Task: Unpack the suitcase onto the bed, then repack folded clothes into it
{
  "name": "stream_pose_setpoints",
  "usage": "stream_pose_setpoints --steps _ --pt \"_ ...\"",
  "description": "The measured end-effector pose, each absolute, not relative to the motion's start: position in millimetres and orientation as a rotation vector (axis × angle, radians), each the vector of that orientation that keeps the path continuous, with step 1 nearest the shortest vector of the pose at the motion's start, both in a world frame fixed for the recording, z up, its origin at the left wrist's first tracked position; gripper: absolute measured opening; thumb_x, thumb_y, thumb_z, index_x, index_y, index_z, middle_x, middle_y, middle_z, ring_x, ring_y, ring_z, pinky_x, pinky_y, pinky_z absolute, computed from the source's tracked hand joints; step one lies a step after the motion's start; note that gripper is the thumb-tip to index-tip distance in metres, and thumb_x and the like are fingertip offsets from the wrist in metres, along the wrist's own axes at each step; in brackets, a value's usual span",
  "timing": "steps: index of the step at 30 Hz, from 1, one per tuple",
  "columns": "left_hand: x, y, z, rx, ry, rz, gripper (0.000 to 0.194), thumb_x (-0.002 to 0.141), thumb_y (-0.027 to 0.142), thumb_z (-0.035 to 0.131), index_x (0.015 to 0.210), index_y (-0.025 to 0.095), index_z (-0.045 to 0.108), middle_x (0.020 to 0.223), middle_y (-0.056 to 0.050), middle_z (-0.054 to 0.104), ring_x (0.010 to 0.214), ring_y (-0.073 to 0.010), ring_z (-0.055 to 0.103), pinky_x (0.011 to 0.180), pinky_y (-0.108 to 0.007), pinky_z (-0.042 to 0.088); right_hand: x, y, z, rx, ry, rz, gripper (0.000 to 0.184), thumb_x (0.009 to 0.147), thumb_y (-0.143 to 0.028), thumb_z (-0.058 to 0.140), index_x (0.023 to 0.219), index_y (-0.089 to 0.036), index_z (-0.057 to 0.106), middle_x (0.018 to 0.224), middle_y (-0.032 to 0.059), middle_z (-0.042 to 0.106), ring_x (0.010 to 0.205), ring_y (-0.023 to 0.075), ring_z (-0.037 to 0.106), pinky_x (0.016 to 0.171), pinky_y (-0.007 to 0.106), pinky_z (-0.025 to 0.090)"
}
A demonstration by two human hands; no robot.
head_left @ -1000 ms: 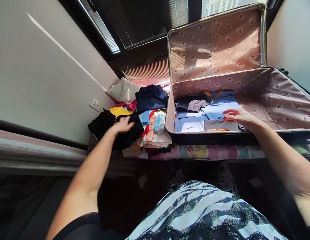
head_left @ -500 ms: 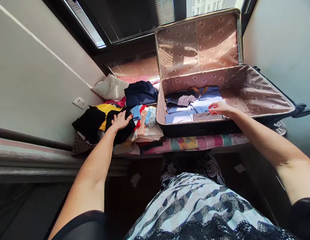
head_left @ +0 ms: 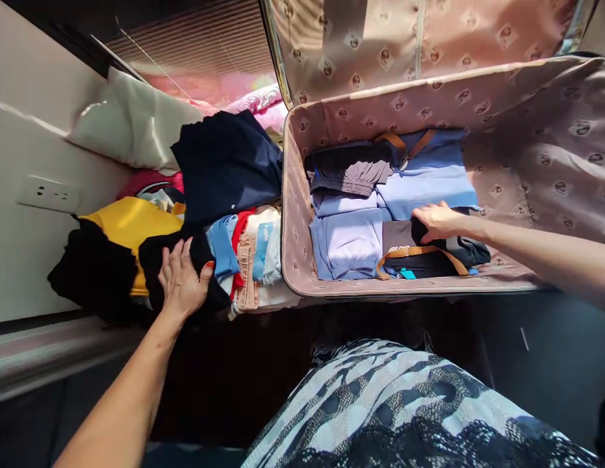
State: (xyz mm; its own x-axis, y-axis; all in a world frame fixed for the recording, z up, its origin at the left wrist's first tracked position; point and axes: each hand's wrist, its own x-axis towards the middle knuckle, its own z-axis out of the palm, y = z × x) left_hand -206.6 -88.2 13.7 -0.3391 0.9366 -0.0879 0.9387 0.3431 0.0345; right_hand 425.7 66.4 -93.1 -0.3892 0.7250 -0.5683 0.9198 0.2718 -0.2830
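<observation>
My left hand [head_left: 182, 279] lies flat on a black garment [head_left: 153, 260], fingers stretched and thumb apart, at the left of the clothes pile. In the open suitcase [head_left: 295, 214], my right hand [head_left: 441, 222] bends over dark folded clothing, with a fold of a black garment [head_left: 419, 229] between thumb and fingers. Its far fingertips are partly hidden. Beside that hand lie blue folded clothes [head_left: 424, 182], and nearer me an orange-brown strap [head_left: 414, 250] crosses dark clothing. Lavender folded clothes [head_left: 348, 240] and grey-purple elastic-waist bottoms [head_left: 358, 179] fill the suitcase's left part.
Left of the suitcase are a navy garment [head_left: 229, 162], a yellow garment [head_left: 134, 227] and a folded light blue item [head_left: 224, 244]. A pale cushion [head_left: 136, 123] leans by the wall. The raised suitcase lid [head_left: 370, 45] stands behind.
My view has moved closer and tilted down. My right hand has come down from above the suitcase contents onto the black garment. My left hand remains on its black garment.
</observation>
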Motion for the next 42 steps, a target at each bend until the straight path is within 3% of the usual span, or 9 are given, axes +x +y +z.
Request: stream_pose_setpoints --steps 3,8,11,16,24,31,36,39,42 --pt "-198.5 -89.6 21.6 1.716 2.472 -0.069 0.1 0.093 0.077 0.021 0.183 0.037 0.011 0.19 -0.004 0.022 0.178 -0.0316 0.009 0.141 -0.049 0.018 423.6 53.2 -90.4 1.381 2.113 -0.875 0.031 0.079 -0.026 0.084 0.095 -0.019 0.059 0.099 0.0143 0.073 0.107 0.0323 0.065 0.107 0.048 0.042" --pt "-185.6 -85.8 37.0 1.653 2.428 -0.231 0.093 0.101 0.058 0.032 0.183 0.017 0.019 0.189 -0.015 0.021 0.178 -0.034 0.005 0.142 -0.053 0.018 430.9 38.8 -65.2 1.357 2.059 -0.953 0.021 0.08 -0.011 0.073 0.1 -0.016 0.069 0.117 0.0169 0.074 0.111 0.0292 0.066 0.102 0.042 0.047" --pt "-184.9 -81.2 45.7 1.64 2.365 -0.295 0.09 0.104 0.053 0.04 0.183 0.015 0.021 0.188 -0.017 0.02 0.178 -0.0373 0.005 0.142 -0.057 0.019 431.8 32.7 -54.8 1.388 2.049 -0.963 0.027 0.082 -0.008 0.069 0.108 -0.017 0.074 0.11 0.0157 0.078 0.109 0.0306 0.07 0.103 0.044 0.049" --pt "-180.1 -75.3 61.3 1.566 2.345 -0.298 0.085 0.108 0.054 0.046 0.181 0.013 0.03 0.188 -0.021 0.019 0.175 -0.0461 0.009 0.139 -0.069 0.017 424.9 28.3 -49.7 1.463 2.052 -0.907 0.009 0.086 -0.017 0.074 0.094 -0.015 0.079 0.089 0.0184 0.078 0.102 0.0354 0.075 0.096 0.043 0.055" --pt "-126.4 -81.5 80.1 1.38 2.551 -0.168 0.075 0.108 0.04 0.053 0.176 0.011 0.037 0.183 -0.027 0.025 0.17 -0.0487 0.026 0.133 -0.073 0.027 471.0 36.0 -26.4 1.442 2.128 -0.962 0.019 0.089 -0.032 0.074 0.102 -0.018 0.079 0.091 0.0125 0.079 0.093 0.0281 0.075 0.082 0.032 0.052" --pt "-80.8 -87.8 89.3 1.194 2.793 0.18 0.074 0.099 0.027 0.062 0.168 0.008 0.044 0.177 -0.029 0.033 0.165 -0.0496 0.032 0.131 -0.073 0.033 563.2 54.7 -5.0 2.056 1.959 -1.616 0.038 0.076 -0.052 0.082 0.078 -0.017 0.067 0.074 0.0027 0.068 0.074 0.0201 0.063 0.07 0.028 0.046" --pt "-26.3 -74.3 101.3 1.33 2.813 0.702 0.057 0.094 0.016 0.06 0.15 0.01 0.059 0.163 -0.028 0.048 0.161 -0.0397 0.043 0.136 -0.058 0.034 586.0 68.6 11.8 2.424 1.817 -1.688 0.022 0.075 -0.028 0.084 0.087 -0.014 0.072 0.079 0.0038 0.074 0.077 0.016 0.061 0.076 0.029 0.045" --pt "28.5 -52.2 82.0 1.327 2.527 0.926 0.049 0.094 0.016 0.06 0.143 0.014 0.066 0.155 -0.022 0.059 0.153 -0.0324 0.055 0.129 -0.045 0.046 572.9 72.1 25.8 2.504 1.655 -2.048 0.027 0.074 -0.021 0.086 0.097 -0.013 0.075 0.091 0.0056 0.079 0.085 0.0156 0.064 0.084 0.03 0.049" --pt "82.0 -23.1 43.7 0.975 2.26 0.784 0.047 0.097 0.021 0.065 0.142 0.014 0.067 0.146 -0.02 0.068 0.142 -0.0301 0.065 0.121 -0.04 0.053 549.1 67.8 38.3 2.456 1.334 -2.488 0.041 0.061 -0.027 0.098 0.092 -0.014 0.075 0.091 0.0056 0.08 0.084 0.0168 0.066 0.085 0.033 0.055"
